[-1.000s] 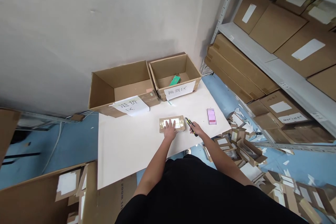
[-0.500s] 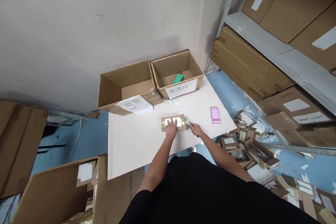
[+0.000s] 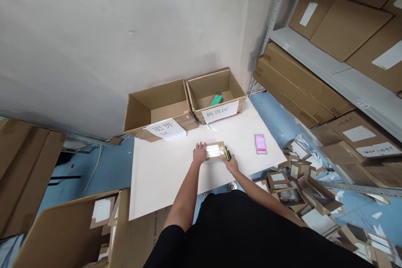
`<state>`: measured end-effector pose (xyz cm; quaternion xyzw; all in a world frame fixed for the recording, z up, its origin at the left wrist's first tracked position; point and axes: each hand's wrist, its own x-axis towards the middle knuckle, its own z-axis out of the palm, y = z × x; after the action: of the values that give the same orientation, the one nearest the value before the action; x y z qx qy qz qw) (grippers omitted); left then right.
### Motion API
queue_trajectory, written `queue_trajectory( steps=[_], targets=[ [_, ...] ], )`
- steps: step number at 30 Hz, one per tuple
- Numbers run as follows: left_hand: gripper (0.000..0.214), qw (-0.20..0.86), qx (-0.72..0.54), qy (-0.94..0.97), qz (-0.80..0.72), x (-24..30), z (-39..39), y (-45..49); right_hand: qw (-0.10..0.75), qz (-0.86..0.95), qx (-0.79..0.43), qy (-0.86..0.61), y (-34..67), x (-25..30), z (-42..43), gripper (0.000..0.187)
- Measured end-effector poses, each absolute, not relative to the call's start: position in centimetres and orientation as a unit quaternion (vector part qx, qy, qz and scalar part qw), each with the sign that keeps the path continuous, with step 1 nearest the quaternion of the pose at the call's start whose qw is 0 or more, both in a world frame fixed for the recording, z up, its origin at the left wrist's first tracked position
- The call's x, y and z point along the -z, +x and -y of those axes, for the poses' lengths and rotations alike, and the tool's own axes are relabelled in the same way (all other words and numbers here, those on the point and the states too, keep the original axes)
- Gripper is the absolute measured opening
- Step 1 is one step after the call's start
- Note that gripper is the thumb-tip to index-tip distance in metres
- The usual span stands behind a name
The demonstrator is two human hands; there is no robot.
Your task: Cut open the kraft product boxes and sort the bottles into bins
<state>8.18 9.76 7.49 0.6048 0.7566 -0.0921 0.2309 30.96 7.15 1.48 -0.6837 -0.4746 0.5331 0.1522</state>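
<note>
A small cardboard box with a white label and shiny tape lies on the white table. My left hand grips its left end, fingers bent over the edge. At the opposite end, my right hand is closed around a box cutter with a yellow and black handle. The cutter stands beside the box's right side, and that hand appears to touch the box there. I cannot make out the blade.
Two open cartons with handwritten signs, a larger one and a smaller one containing a green box, stand at the table's back. A blurred pink item lies right. Shelves of cartons and floor scraps flank the right.
My left hand has slid from the top of the box to its left end. The box cutter has turned more upright and come close against the right end. The view has shifted slightly.
</note>
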Motion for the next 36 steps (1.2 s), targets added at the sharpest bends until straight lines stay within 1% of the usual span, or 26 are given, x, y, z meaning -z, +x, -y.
queue_trajectory(
  steps=[4,6,7,9,11,13,15,17,19,22,24,26,28,31,33,35,36],
  targets=[
    [0.081,0.229,0.112,0.542,-0.800,-7.2,-7.7,7.6,0.100,0.482,-0.468,-0.734,26.9,-1.7,-10.4,0.064],
    [0.087,0.249,0.118,0.500,-0.821,-7.0,-6.3,7.8,0.087,0.491,-0.454,-0.738,25.3,-2.2,-13.4,0.066],
    [0.086,0.279,0.118,0.488,-0.819,-7.0,-5.6,7.8,0.085,0.500,-0.444,-0.738,24.6,-2.6,-15.0,0.064],
    [0.078,0.334,0.104,0.484,-0.802,-7.0,-4.6,7.8,0.086,0.523,-0.434,-0.729,23.8,-3.5,-17.7,0.054],
    [0.070,0.338,0.077,0.496,-0.796,-7.1,-4.4,7.8,0.103,0.527,-0.437,-0.722,24.0,-4.0,-19.2,0.047],
    [0.067,0.298,0.050,0.529,-0.793,-7.2,-5.0,7.9,0.134,0.511,-0.431,-0.732,25.2,-4.1,-18.7,0.047],
    [0.071,0.280,0.032,0.596,-0.752,-7.1,-6.3,8.1,0.160,0.492,-0.408,-0.753,27.0,-3.4,-16.1,0.051],
    [0.079,0.296,0.036,0.664,-0.686,-6.9,-7.8,8.2,0.159,0.489,-0.399,-0.759,28.6,-2.2,-12.0,0.057],
    [0.088,0.314,0.061,0.699,-0.639,-6.5,-8.9,8.1,0.142,0.498,-0.419,-0.746,29.3,-1.0,-7.8,0.062],
    [0.096,0.312,0.092,0.693,-0.644,-5.8,-9.1,7.6,0.138,0.514,-0.453,-0.715,29.0,0.1,-4.7,0.064],
    [0.099,0.296,0.104,0.662,-0.681,-5.5,-8.5,7.4,0.139,0.506,-0.449,-0.724,28.2,0.0,-5.9,0.067],
    [0.101,0.278,0.125,0.622,-0.721,-5.4,-7.6,7.3,0.139,0.490,-0.433,-0.744,27.4,-0.7,-9.1,0.070],
    [0.098,0.269,0.145,0.594,-0.744,-5.6,-6.6,7.6,0.138,0.469,-0.431,-0.758,26.7,-1.7,-12.9,0.071],
    [0.082,0.264,0.141,0.583,-0.755,-6.0,-5.6,8.3,0.155,0.490,-0.439,-0.737,25.9,-2.8,-17.0,0.060],
    [0.069,0.250,0.109,0.586,-0.763,-6.1,-5.4,8.7,0.183,0.496,-0.452,-0.719,25.9,-2.9,-17.8,0.046],
    [0.065,0.245,0.078,0.594,-0.762,-5.8,-5.3,8.9,0.202,0.479,-0.484,-0.704,26.7,-2.6,-17.2,0.032],
    [0.066,0.252,0.072,0.599,-0.757,-5.5,-5.2,9.0,0.203,0.469,-0.506,-0.695,27.3,-2.3,-16.5,0.033]
  ],
)
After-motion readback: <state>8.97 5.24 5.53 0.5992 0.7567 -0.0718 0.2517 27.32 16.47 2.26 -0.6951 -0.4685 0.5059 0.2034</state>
